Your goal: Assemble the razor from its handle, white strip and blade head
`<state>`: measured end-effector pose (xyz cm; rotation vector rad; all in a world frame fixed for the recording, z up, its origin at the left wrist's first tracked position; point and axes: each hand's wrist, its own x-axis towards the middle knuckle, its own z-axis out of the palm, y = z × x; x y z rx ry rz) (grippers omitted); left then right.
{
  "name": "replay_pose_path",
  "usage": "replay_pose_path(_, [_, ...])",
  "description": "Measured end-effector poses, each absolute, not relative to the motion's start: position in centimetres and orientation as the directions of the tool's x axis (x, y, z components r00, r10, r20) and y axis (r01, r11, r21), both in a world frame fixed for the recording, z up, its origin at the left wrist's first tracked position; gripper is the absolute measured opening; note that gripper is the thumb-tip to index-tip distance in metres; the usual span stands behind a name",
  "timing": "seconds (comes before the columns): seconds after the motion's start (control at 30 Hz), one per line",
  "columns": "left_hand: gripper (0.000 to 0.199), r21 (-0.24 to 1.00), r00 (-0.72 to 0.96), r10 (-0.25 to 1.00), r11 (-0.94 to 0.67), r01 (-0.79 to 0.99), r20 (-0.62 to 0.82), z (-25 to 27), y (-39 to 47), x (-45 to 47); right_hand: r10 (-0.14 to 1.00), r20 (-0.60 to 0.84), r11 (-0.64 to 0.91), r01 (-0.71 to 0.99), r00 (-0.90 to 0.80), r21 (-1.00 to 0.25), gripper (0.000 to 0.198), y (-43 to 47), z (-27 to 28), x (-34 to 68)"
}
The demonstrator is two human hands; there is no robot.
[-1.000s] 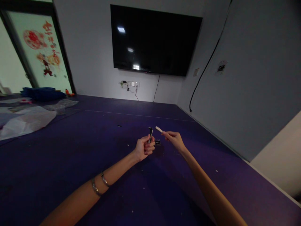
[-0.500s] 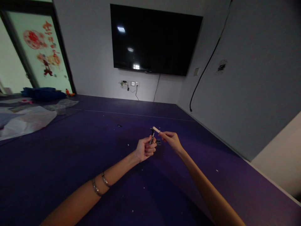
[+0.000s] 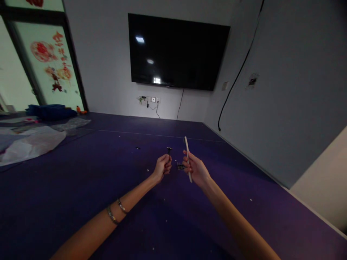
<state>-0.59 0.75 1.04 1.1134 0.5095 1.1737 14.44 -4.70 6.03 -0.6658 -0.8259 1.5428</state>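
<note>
My left hand (image 3: 162,168) is closed around the dark handle of a razor (image 3: 169,149), whose small T-shaped head points up and away from me. To its right, a white toothbrush (image 3: 187,146) stands nearly upright in the closed fingers of my right hand (image 3: 197,169). Its bristled end is at the top, and the handle's tail sticks out below the hand. The razor and the toothbrush are apart. Between the hands, a small black and silver piece (image 3: 180,166) lies on the purple surface (image 3: 130,216), partly behind my right fingers.
A small dark bit (image 3: 138,147) and white specks lie on the purple surface. Clear plastic and white sheets (image 3: 35,142) and a dark blue bundle (image 3: 51,111) are at the left. Ahead, a television (image 3: 176,52) hangs above sockets; a black cable (image 3: 238,74) hangs at the right.
My hands have moved apart, the left one slightly left. The toothbrush has come away from the razor and turned from slanting to nearly upright. The view has tipped up slightly.
</note>
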Motion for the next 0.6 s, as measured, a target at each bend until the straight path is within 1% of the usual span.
replay_pose_path(0.03, [0.033, 0.889, 0.338, 0.913, -0.053, -0.455, 0.228, 0.9, 1.0, -0.6, 0.986, 0.019, -0.092, -0.628, -0.168, -0.773, 0.02, -5.2, 6.3, 13.9])
replay_pose_path(0.1, [0.035, 0.901, 0.296, 0.921, -0.111, -0.419, 0.251, 0.7, 1.3, -0.6, 0.974, -0.012, -0.163, -0.66, -0.227, -0.733, 0.016, -6.0, 6.6, 13.1])
replay_pose_path(0.2, [0.038, 0.921, 0.267, 0.929, -0.151, -0.358, 0.256, 0.2, 1.6, -0.5, 0.956, -0.036, -0.219, -0.624, -0.292, -0.75, 0.016, -6.8, 6.5, 11.9])
replay_pose_path(0.37, [0.039, 0.935, 0.246, 0.942, -0.142, -0.325, 0.229, -0.6, 1.5, -0.1, 0.964, -0.01, -0.153, -0.529, -0.264, -0.835, 0.02, -7.2, 6.0, 10.5])
replay_pose_path(0.47, [0.037, 0.935, 0.233, 0.94, -0.169, -0.311, 0.248, -0.8, 1.4, 0.1, 0.973, 0.003, -0.122, -0.52, -0.232, -0.846, 0.025, -7.4, 5.5, 9.9])
replay_pose_path(0.6, [0.032, 0.947, 0.206, 0.942, -0.216, -0.237, 0.266, -0.8, 1.1, 0.2, 0.979, -0.002, -0.114, -0.54, -0.204, -0.834, 0.03, -8.1, 4.8, 9.3])
